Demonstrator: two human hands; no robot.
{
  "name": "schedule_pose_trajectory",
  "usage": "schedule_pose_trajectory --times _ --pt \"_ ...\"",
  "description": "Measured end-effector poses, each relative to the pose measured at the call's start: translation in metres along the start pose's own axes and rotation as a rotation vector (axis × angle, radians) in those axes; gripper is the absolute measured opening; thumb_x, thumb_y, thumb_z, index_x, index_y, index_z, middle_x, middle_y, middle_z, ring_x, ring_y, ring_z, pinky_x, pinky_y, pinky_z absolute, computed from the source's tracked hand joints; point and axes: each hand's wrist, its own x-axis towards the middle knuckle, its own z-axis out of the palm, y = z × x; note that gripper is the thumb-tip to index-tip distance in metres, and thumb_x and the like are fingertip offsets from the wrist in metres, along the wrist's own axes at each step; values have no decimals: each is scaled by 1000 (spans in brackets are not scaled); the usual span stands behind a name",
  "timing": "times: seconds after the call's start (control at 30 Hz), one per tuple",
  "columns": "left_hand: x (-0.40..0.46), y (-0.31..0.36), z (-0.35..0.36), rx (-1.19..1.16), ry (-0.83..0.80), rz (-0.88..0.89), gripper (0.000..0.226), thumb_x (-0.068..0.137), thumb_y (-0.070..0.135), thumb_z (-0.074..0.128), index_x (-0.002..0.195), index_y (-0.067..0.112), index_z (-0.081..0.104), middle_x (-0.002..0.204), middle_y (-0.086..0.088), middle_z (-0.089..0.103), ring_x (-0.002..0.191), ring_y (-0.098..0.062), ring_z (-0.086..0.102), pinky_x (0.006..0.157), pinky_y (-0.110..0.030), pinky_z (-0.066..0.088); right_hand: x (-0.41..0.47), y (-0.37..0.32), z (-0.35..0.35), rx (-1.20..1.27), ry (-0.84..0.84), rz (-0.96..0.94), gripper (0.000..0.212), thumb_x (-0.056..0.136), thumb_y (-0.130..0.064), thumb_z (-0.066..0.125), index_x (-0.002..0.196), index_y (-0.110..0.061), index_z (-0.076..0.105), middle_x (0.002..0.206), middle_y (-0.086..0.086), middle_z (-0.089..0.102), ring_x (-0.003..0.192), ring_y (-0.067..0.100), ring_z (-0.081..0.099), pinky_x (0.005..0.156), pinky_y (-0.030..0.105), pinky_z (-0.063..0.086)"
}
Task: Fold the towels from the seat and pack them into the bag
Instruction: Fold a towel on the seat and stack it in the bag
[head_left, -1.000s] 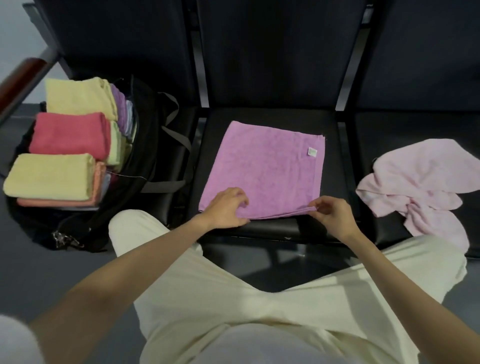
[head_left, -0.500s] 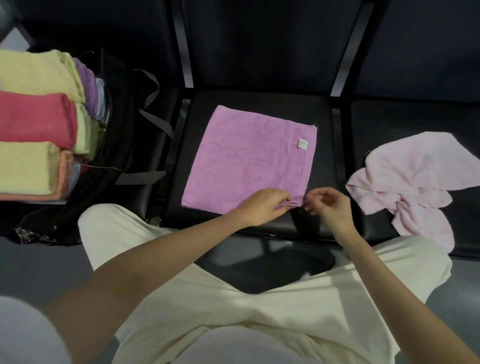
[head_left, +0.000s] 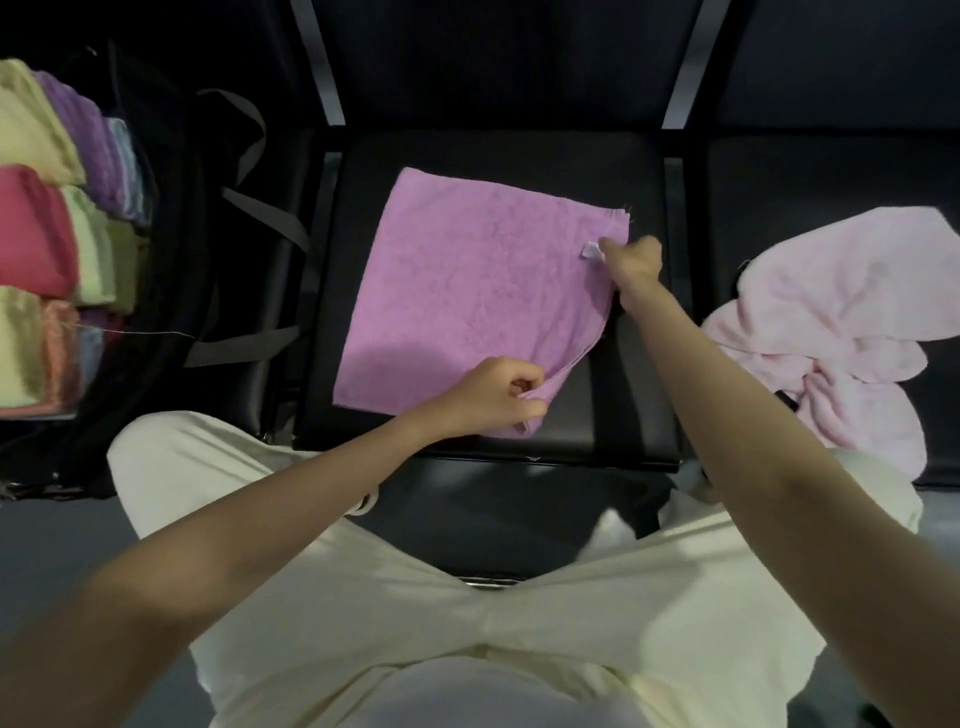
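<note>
A purple towel (head_left: 467, 291), folded to a square, lies on the middle black seat (head_left: 613, 410). My left hand (head_left: 498, 397) pinches its near right corner, lifting that edge off the seat. My right hand (head_left: 631, 262) grips the far right corner beside the white label. A crumpled pale pink towel (head_left: 841, 322) lies on the right seat. The open black bag (head_left: 176, 249) stands at the left, filled with several folded towels in yellow, red, purple and green.
Black seat backs rise behind the seats. Grey bag straps (head_left: 260, 218) hang across the gap between bag and middle seat. My knees in cream trousers (head_left: 467, 623) sit close to the seat's front edge.
My right hand has moved from the towel's near edge up to the far right corner. My left hand holds the near right corner, and the right edge has lifted off the seat.
</note>
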Motion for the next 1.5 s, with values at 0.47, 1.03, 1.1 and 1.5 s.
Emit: schedule_pose_trajectory --times 0.47,1.03,1.1,1.5 --pt "-10 23 9 -365 -120 -245 42 59 2 58 29 20 35 40 12 24 41 -3 25 44 -15 22 3 -34 -24 358 49 -39 26 85 -3 59 63 -14 50 68 3 56 63 14 56 59 27 48" --pt "-73 -64 -61 -554 354 -487 16 42 8 46 27 15 47 34 8 35 38 -7 35 45 -19 29 -48 -85 150 173 15 -175 11 94 -11 52 84 -15 48 85 -2 56 82 11 56 66 15 45" --pt "-73 -74 -65 -549 374 -519 17 47 8 50 31 14 50 36 4 39 36 -9 37 44 -19 31 -46 -81 166 124 -11 -152 6 95 -13 52 91 -12 48 93 2 57 85 12 56 73 20 46" --pt "-96 -106 -60 143 463 -629 40 86 43 57 81 3 63 79 -8 68 75 -26 62 67 -32 48 -90 -29 147 -298 -151 -382 6 90 -7 52 94 -7 57 97 8 60 87 16 55 76 23 46"
